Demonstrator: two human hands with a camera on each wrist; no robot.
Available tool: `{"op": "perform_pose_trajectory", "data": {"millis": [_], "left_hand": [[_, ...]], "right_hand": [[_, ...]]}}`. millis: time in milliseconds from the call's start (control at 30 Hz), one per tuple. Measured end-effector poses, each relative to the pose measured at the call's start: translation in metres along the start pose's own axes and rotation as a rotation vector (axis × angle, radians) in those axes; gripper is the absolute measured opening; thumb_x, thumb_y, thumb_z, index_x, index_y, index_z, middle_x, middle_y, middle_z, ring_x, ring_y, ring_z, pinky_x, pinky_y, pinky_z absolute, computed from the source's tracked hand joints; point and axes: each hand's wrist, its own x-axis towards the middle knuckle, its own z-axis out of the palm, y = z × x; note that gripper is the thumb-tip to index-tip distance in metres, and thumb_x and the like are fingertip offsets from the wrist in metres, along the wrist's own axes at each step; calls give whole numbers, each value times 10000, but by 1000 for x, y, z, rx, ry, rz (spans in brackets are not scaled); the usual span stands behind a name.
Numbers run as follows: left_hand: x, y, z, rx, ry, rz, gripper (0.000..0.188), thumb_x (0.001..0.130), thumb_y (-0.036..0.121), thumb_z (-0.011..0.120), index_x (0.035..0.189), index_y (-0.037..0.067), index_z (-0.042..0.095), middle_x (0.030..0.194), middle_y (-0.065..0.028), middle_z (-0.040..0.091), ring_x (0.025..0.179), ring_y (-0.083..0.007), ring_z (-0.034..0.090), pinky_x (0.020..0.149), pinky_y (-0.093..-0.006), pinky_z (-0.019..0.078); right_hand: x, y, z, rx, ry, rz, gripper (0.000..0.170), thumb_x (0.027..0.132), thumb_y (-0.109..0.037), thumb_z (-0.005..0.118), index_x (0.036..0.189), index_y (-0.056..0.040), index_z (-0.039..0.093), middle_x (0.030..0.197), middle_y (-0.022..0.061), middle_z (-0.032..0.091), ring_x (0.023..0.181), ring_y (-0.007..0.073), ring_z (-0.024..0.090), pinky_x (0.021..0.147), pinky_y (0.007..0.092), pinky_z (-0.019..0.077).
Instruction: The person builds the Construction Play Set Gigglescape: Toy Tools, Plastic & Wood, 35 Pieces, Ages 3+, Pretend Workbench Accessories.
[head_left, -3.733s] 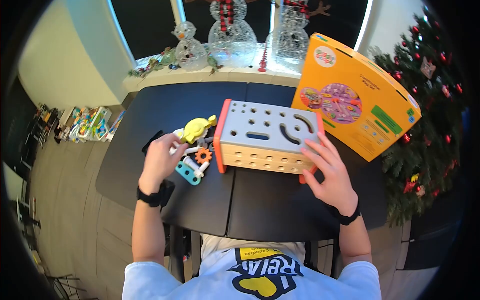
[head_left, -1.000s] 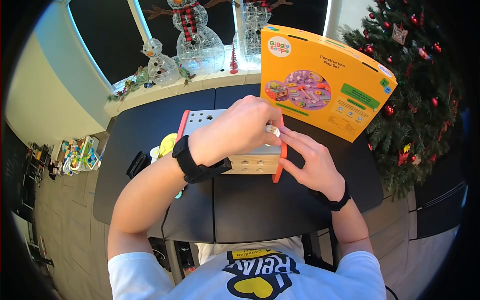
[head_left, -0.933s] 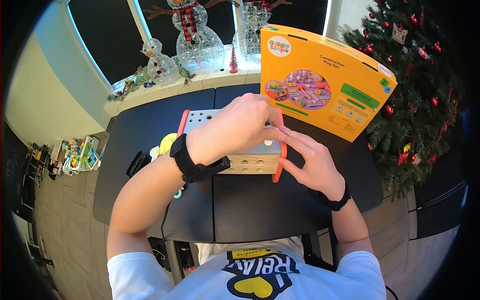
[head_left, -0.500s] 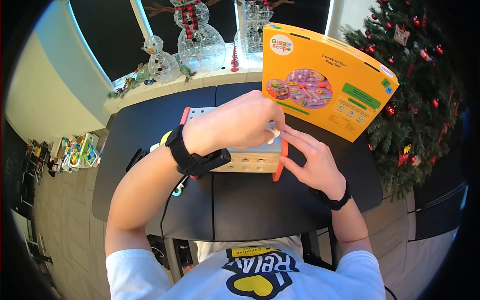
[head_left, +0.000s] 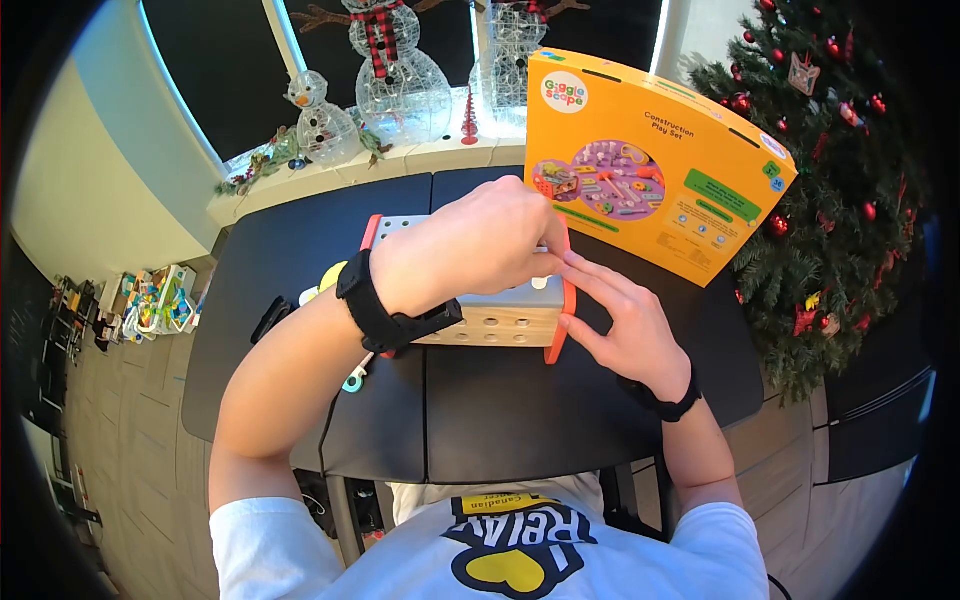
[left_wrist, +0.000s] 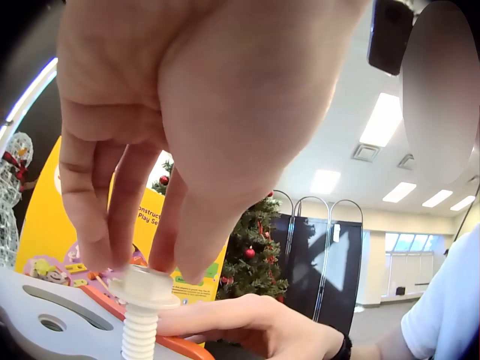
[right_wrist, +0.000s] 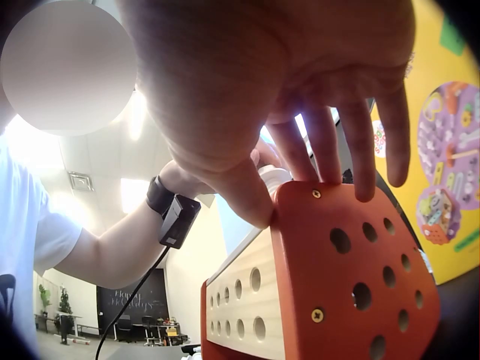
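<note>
The bolt (left_wrist: 139, 330) is upright at the right end of the box (head_left: 490, 329), its head pinched in our left hand (head_left: 470, 240); our right hand (head_left: 632, 318), fingers spread, rests there. We seem to be seating it; next likely calls for a small twist.

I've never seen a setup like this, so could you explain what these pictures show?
No machine here, just a person working bare-handed. The wide picture is taken from the head, looking down; the other two, from the left and right wrists. On the black table stands a box-shaped, grey-topped wooden toy workbench, with a partly hidden yellow toy piece beside it and a flat orange-yellow cardboard box behind. The left hand holds a white threaded plastic bolt by its head; the right hand rests on the workbench's red end panel.
</note>
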Motion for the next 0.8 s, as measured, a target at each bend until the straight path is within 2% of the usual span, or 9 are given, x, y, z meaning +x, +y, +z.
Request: {"op": "perform_pose_trajectory", "data": {"millis": [67,167,367,467,567,667,800], "left_hand": [[2,8,-4,33,-57,-94,162,849,77,744,983,1,796,925,-209,741,862,-351,728,790,-404,582],[5,6,2,101,-22,-51,194,834,31,725,1013,1,794,914,-227,741,874,-368,730,792,-413,581],[3,-6,4,-26,-5,145,284,804,-44,683,1068,1,778,929,-220,747,942,-387,723,831,-430,575],[4,-10,7,-117,37,156,207,836,6,698,1029,-7,771,876,-205,735,928,-390,719,831,-444,570],[3,-5,12,10,182,169,144,863,67,718,970,-18,764,842,-196,715,891,-398,715,818,-451,571],[4,10,9,271,-47,-94,140,879,114,729,917,-18,756,826,-198,695,873,-398,711,805,-457,569],[5,6,8,204,-55,-13,135,854,78,747,946,-17,771,881,-214,715,872,-404,708,797,-466,565]], "right_hand": [[0,0,0,-2,1,-1,507,906,-261,774,1365,-71,671,1435,120,655,1197,341,690,978,421,582],[0,-1,0,-8,1,-1,505,907,-262,773,1364,-73,671,1434,120,655,1190,346,691,973,423,583],[-1,0,-1,-4,-3,7,503,901,-256,778,1359,-77,671,1432,119,656,1178,350,695,964,426,586],[0,0,-1,-2,5,-1,502,900,-256,780,1358,-79,672,1433,116,656,1169,347,700,951,425,592],[0,1,0,-8,18,-13,502,899,-256,781,1357,-81,672,1433,114,655,1156,345,705,936,424,599],[0,0,0,-16,12,-13,501,898,-256,781,1353,-77,673,1433,114,656,1145,345,710,926,425,603],[0,1,1,-11,21,-17,495,897,-257,781,1344,-72,678,1427,115,660,1137,346,713,923,426,604]]}}
